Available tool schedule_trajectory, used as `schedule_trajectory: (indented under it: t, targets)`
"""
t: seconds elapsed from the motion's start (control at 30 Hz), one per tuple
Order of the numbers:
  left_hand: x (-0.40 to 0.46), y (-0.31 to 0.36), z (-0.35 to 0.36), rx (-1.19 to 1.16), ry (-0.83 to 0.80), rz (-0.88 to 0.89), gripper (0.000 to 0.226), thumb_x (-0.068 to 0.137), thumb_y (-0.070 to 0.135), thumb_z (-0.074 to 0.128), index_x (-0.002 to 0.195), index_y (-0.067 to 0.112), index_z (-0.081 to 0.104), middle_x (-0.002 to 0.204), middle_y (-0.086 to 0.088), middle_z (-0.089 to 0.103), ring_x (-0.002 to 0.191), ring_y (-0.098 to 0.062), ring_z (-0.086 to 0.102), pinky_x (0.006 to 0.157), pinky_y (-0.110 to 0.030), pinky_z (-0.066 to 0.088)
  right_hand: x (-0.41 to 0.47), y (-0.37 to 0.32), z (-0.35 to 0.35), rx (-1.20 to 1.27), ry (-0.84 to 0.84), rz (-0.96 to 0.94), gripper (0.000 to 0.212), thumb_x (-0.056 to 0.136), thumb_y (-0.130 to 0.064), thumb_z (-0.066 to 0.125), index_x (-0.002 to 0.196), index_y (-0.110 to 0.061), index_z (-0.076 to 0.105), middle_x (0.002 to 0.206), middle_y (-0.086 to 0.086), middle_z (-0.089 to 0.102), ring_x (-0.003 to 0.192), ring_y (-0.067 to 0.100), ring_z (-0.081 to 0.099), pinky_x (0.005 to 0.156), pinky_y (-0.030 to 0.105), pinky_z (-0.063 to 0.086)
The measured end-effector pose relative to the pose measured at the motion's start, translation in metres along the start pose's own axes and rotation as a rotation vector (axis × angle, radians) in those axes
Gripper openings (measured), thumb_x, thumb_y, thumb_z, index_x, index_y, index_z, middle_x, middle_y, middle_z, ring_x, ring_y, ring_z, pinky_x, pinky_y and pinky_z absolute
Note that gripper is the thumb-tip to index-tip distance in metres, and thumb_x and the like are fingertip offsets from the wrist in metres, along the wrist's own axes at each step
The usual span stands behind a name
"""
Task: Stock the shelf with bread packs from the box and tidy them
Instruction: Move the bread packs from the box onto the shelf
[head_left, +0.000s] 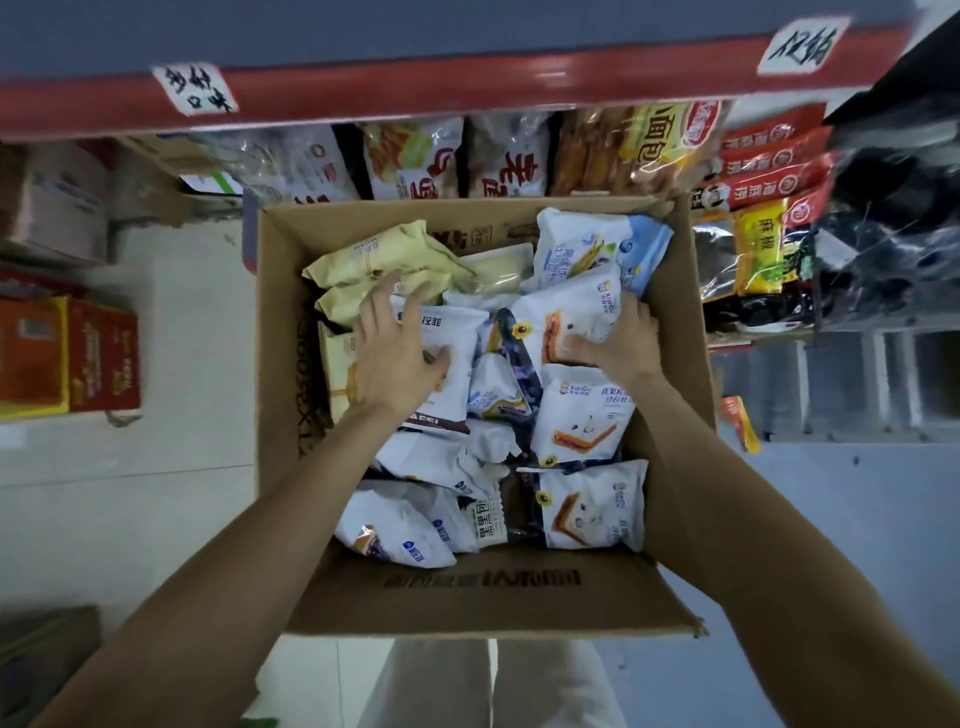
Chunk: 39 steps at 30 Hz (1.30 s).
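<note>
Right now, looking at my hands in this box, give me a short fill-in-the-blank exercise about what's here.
1. Both hands are reaching into an open ____ box full of bread packs.
2. The left hand lies on a white pack beside the ____ packs at the far left of the box.
3. The right hand grips a white pack printed with a cartoon ____ slice.
4. The shelf edge above is ____.

Missing words: cardboard; yellow; bread; red

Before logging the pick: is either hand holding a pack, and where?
Right hand grips a white toast-picture pack at its right edge. Left hand rests on another white pack, fingers spread.
</note>
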<state>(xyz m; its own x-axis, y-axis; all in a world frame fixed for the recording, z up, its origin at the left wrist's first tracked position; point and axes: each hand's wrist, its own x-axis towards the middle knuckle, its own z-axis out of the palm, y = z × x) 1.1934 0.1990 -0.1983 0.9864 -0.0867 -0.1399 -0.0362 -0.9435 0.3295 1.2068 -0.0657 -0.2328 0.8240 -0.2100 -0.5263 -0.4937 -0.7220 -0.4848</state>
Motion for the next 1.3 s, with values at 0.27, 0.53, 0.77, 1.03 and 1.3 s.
schedule_trajectory:
  t: [0.27,0.53,0.77,1.03,1.3]
  targets:
    - [0.057,0.088,0.017,-0.079,-0.423,0.214,0.079,0.087,0.045,0.062,0.148,0.014,0.023,0.143,-0.012,0.042,0.128,-0.031,0.041,0.097,-0.038,0.036,-0.013,0.011,-0.023,0.104,-0.288,-0.187,0.086,0.084,-0.016,0.069,0.150,-0.022,0.014,0.155,0.008,0.010,0.144,0.022,0.012,0.115,0.031,0.020]
    - [0.062,0.090,0.032,-0.038,-0.484,0.156,0.070,0.089,0.033,0.062,0.146,0.012,0.028,0.138,-0.017,0.042,0.126,-0.034,0.043,0.096,-0.039,0.037,-0.060,0.041,0.015,-0.495,-0.035,-0.145,0.058,0.090,-0.025,0.053,0.138,-0.005,0.028,0.131,0.016,0.046,0.120,0.032,0.044,0.097,0.041,0.037]
    - [0.051,0.087,0.021,-0.016,-0.544,0.236,0.085,0.082,0.036,0.069,0.147,0.013,0.019,0.132,-0.017,0.051,0.116,-0.032,0.051,0.076,-0.032,0.037,-0.060,0.048,0.001,-0.626,-0.077,-0.278,0.044,0.084,-0.018,0.061,0.126,-0.014,0.045,0.131,0.008,0.046,0.117,0.033,0.043,0.096,0.042,0.037]
    - [0.011,0.078,-0.010,-0.388,-0.332,0.085,0.067,0.089,0.020,0.065,0.144,0.015,0.027,0.138,-0.007,0.049,0.119,-0.026,0.052,0.081,-0.036,0.045,-0.084,0.072,-0.014,-0.016,-0.125,-0.212,0.039,0.074,-0.014,0.077,0.109,-0.008,0.063,0.105,0.007,0.068,0.097,0.023,0.063,0.081,0.031,0.048]
    - [-0.050,0.025,-0.067,-0.758,-0.048,-0.308,0.069,0.086,0.014,0.068,0.143,0.012,0.029,0.123,0.007,0.049,0.112,-0.008,0.048,0.086,-0.023,0.041,-0.109,0.062,0.016,0.098,-0.159,-0.199,0.043,0.073,-0.004,0.076,0.113,0.002,0.060,0.102,0.021,0.061,0.092,0.020,0.059,0.077,0.025,0.046]
